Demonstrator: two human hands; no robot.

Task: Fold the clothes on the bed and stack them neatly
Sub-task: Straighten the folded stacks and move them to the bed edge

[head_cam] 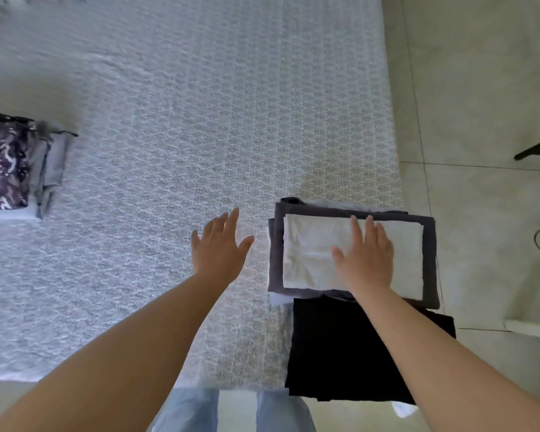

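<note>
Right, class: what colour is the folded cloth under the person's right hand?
White, or off-white; the folded cloth lies on a dark grey garment, best seen in the head view.

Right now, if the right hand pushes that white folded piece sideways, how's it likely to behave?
The white folded piece looks like thin soft cloth with creases, so it would probably bunch or wrinkle rather than slide as one slab. It lies loose on the dark grey garment, so its folds may open. The right hand rests flat on it, which likely steadies it.

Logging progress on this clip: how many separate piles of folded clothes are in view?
3. One pile under the right hand at the bed's right edge, a black pile just nearer, and one at the far left. More may lie out of frame.
</note>
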